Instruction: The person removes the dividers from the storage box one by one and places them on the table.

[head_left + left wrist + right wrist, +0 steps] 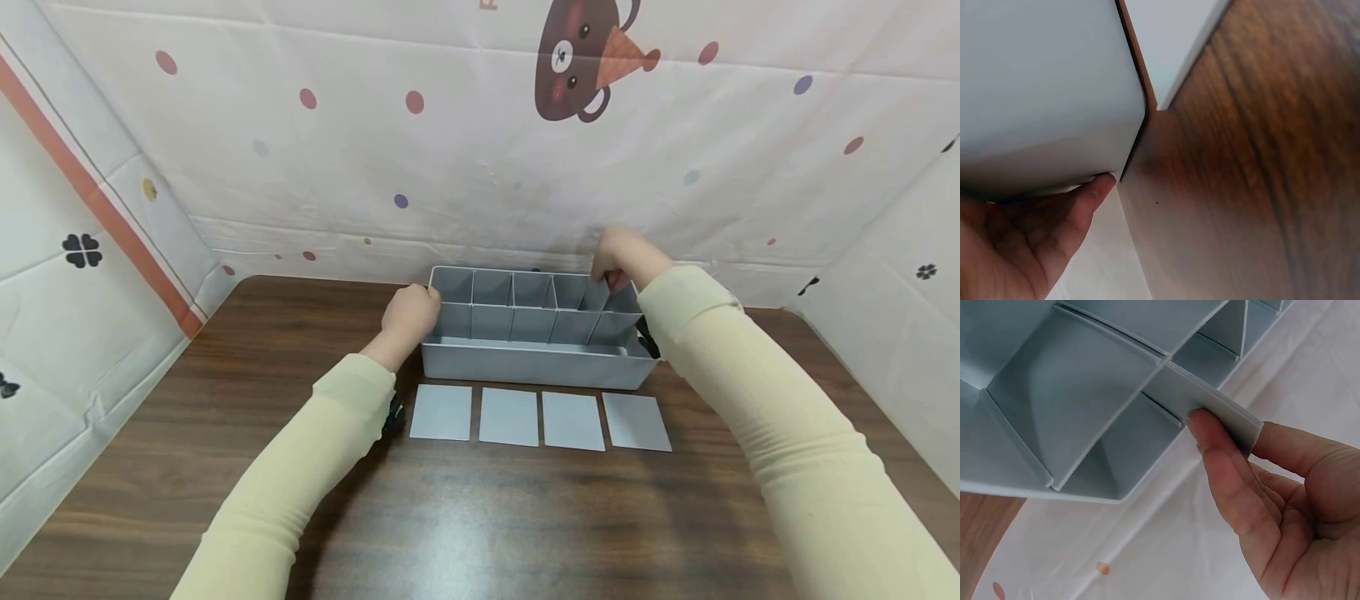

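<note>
A long grey divided organizer box [536,362] stands on the table, with a row of compartments at the back and one long trough in front. My left hand [411,315] holds the box's left end; in the left wrist view its fingers [1079,215] lie against the end wall. Between thumb and fingers, my right hand [1291,506] pinches a thin grey divider [1213,406], which sits partly between the walls of the back row near the right end. From the head view, the right fingertips are mostly hidden behind the hand.
Several flat grey panels lie in a row before the box, among them a leftmost panel [441,412] and a rightmost panel [637,422]. Behind the box rises a patterned cloth wall [480,167]. The dark wooden table [450,533] reaches toward me.
</note>
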{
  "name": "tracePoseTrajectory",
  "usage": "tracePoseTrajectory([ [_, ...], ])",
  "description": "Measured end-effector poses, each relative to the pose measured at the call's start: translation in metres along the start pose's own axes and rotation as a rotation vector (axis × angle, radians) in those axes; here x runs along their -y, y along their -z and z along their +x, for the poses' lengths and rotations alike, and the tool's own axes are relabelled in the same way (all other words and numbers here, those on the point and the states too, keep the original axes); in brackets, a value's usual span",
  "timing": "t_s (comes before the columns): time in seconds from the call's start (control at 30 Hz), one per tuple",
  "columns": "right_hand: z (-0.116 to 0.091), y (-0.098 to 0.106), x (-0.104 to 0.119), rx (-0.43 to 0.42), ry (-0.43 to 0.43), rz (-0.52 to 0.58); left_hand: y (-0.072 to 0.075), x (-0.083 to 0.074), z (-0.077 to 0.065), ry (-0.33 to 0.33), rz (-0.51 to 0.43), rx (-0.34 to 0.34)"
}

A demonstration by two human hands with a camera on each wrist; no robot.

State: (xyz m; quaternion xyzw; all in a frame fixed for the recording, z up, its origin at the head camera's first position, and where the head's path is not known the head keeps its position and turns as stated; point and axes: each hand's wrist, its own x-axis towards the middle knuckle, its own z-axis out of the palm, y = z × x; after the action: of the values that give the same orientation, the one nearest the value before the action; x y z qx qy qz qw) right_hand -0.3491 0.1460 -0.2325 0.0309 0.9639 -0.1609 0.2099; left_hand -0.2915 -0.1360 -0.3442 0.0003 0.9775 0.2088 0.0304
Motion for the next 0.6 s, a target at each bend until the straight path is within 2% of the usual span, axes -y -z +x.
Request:
tracePoseTrajectory([
  [0.07, -0.0033, 0.0016, 0.0011, -0.012, 0.005, -0.004, -0.0004, 0.0001, 0.0003, 0.018, -0.025, -0.003],
  [0.1, -0.0046, 0.0023, 0.0015, -0.014, 0.007, -0.008, -0.0001, 0.0003, 0.0, 0.002, 0.011, 0.001],
  [0.23, -0.0068, 0.0038, 0.0027, -0.014, 0.001, -0.004, -0.001, 0.0008, 0.0008, 0.022, -0.032, -0.001],
  [0.3, -0.0068, 0.0039, 0.0028, -0.017, -0.006, 0.003, -0.0011, 0.0009, 0.0013, 0.009, -0.011, 0.002],
  [0.33, -0.0068, 0.0039, 0.0029, -0.019, -0.009, 0.008, -0.0014, 0.0009, 0.0019, 0.024, -0.044, -0.003],
  [0.4, -0.0066, 0.0041, 0.0029, -0.025, -0.014, 0.005, -0.0014, 0.0007, 0.0022, 0.015, -0.035, 0.0],
  [0.5, -0.0064, 0.0045, 0.0025, -0.03, -0.021, -0.001, -0.0005, -0.0001, 0.0016, -0.003, -0.006, 0.01],
  [0.6, -0.0058, 0.0055, 0.0025, -0.03, -0.027, -0.004, 0.0009, -0.0007, 0.0005, -0.061, 0.108, 0.025],
])
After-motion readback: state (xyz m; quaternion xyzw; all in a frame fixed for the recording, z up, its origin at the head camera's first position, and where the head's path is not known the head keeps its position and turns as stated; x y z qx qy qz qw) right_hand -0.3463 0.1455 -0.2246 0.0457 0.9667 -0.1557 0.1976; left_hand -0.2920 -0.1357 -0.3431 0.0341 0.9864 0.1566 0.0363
